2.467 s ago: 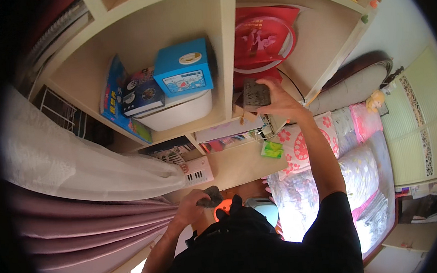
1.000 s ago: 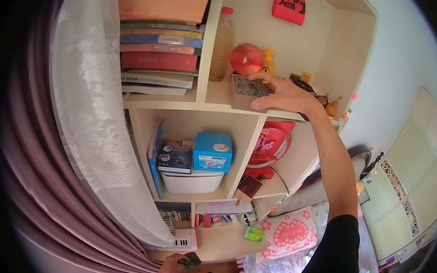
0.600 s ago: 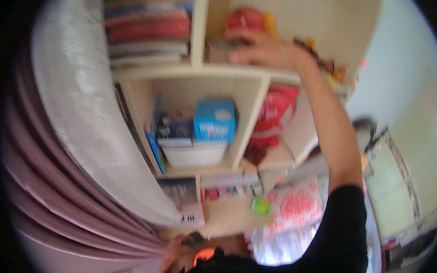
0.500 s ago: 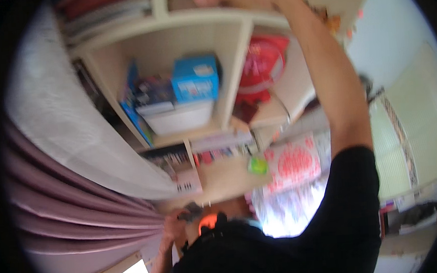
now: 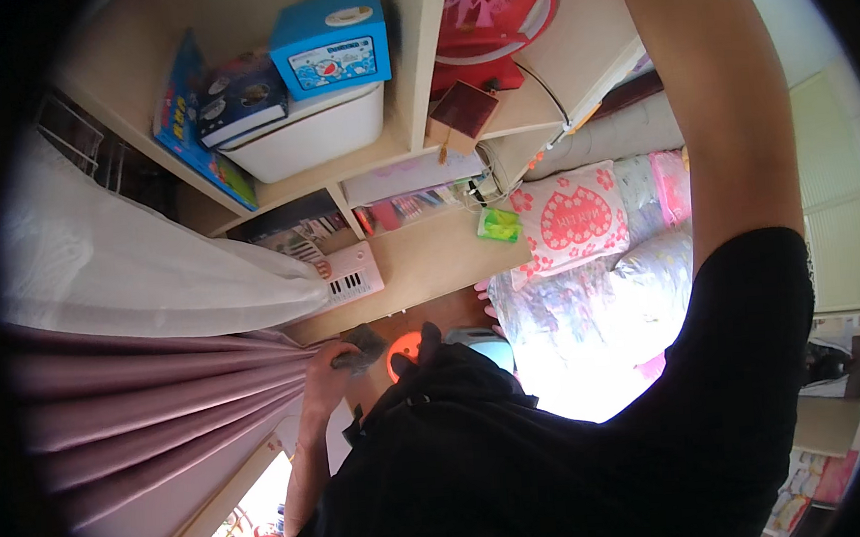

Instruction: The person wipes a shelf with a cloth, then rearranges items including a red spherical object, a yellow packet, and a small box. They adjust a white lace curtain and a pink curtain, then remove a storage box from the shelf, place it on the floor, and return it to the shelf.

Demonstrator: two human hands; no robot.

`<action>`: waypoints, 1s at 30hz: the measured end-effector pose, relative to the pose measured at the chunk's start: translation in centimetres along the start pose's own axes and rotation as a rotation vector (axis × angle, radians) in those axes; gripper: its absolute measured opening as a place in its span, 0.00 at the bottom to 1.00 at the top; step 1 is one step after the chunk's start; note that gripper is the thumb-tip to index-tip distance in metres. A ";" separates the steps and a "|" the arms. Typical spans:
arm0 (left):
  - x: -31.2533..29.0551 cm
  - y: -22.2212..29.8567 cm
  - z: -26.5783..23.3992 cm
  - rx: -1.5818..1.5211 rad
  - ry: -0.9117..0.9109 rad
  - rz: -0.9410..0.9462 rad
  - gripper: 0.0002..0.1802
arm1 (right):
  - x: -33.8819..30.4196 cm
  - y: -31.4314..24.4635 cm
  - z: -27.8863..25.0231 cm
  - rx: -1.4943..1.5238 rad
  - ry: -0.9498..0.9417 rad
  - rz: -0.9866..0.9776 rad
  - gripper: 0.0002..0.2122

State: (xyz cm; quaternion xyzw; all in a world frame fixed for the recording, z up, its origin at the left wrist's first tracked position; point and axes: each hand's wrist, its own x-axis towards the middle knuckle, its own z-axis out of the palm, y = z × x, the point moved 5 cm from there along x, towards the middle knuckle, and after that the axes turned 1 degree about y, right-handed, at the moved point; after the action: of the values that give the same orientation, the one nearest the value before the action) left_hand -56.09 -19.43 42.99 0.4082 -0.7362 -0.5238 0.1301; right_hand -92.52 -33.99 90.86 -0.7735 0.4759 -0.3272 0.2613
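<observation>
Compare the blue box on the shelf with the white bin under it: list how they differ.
The blue box is bright blue with a printed panel on its front; the white bin is plain white. The blue box is the smaller and sits on top; the white bin is wider and bears it, along with a dark box beside it. Both stand in the same shelf compartment.

You can see a blue box (image 5: 330, 43) sitting on a white tub (image 5: 312, 136) in the wooden shelf (image 5: 417, 92). Next to it are some books (image 5: 240, 101). A red bag (image 5: 493, 14) fills the next cubby. Lower down is a small pink toy piano (image 5: 354, 275), a green pack (image 5: 498, 225) and a pink heart pillow (image 5: 573, 218). A mauve curtain (image 5: 143, 404) hangs on your left.
</observation>
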 end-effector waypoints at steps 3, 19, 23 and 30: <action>0.5 0.5 -0.1 0.020 -0.011 0.073 0.19 | 0.5 0.0 -0.4 -0.144 0.130 0.053 0.44; 0.7 -1.5 0.0 0.033 -0.022 -0.021 0.21 | -1.5 -2.5 0.5 -0.776 0.411 -0.553 0.15; 1.6 -0.9 -0.3 0.043 -0.042 0.016 0.20 | -4.8 -3.3 2.2 -0.876 0.551 -0.565 0.08; 1.7 -0.3 -0.7 0.053 0.008 0.036 0.18 | -12.7 -2.0 5.5 -0.577 0.752 -0.350 0.05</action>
State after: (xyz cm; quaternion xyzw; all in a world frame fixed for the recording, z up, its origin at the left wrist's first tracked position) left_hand -56.56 -21.22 42.59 0.4003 -0.7566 -0.5000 0.1319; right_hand -91.48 -21.19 85.46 -0.7109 0.4715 -0.4771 -0.2113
